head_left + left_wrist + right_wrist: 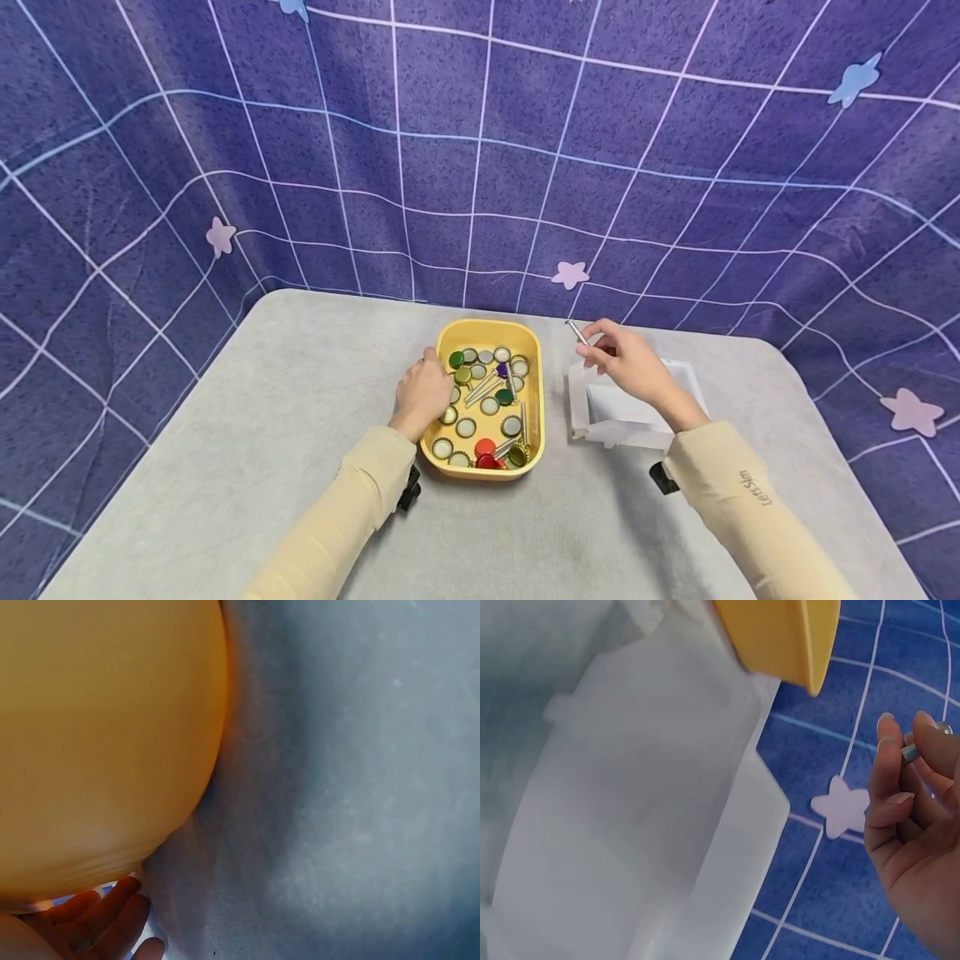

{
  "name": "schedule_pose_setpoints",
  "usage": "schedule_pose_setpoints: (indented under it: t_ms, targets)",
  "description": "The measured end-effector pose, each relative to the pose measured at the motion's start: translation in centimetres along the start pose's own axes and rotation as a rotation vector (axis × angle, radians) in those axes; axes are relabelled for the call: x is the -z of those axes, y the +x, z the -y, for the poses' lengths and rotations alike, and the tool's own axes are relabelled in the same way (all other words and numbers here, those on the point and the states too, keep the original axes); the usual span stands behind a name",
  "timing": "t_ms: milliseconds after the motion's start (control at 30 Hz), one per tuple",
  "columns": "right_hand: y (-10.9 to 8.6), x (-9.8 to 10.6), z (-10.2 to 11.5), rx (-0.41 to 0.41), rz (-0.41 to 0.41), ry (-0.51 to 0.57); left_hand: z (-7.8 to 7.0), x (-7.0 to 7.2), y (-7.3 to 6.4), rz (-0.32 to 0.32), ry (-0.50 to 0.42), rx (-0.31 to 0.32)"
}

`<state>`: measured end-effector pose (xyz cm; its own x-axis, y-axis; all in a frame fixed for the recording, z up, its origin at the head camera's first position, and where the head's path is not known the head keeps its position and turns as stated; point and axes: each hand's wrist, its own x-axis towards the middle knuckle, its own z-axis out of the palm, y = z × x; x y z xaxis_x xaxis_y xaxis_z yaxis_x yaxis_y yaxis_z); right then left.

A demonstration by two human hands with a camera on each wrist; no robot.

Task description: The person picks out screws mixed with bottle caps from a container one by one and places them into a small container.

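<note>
A yellow tub (489, 473) stands on the table, holding many bottle caps and several silver nails (486, 388). My left hand (424, 388) grips the tub's left wall near the far corner. In the left wrist view the fingers (120, 919) of this hand curl against the outside of the tub. Between thumb and fingertips my right hand (626, 362) pinches a silver nail (577, 332), its flat head pointing up and away. That hand is raised above a white tray (637, 435); in the right wrist view the nail is partly hidden by the fingers.
The white tray (622, 825) lies to the right of the tub, with a gap of grey table (557, 500) between them. Behind the table's far edge hangs a blue-purple curtain (450, 167) with a grid and star pattern.
</note>
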<state>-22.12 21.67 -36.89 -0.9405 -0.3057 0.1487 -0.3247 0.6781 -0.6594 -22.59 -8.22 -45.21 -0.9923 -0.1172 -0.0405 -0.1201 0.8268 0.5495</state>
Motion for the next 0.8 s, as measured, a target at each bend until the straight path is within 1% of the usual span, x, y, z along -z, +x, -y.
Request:
schedule_pose_setpoints:
  t_ms: [167, 467, 800]
  targets:
    - [-0.3, 0.8, -0.7, 0.008, 0.016, -0.020, 0.0, 0.0, 0.0, 0.008, 0.003, 0.001]
    - [-1.0, 2.7, -1.7, 0.007, 0.069, -0.081, -0.1, 0.0, 0.0, 0.012, 0.009, -0.003]
    - [-1.7, 3.5, -3.2, 0.005, 0.079, -0.139, -0.1, 0.0, 0.0, -0.005, 0.010, -0.006]
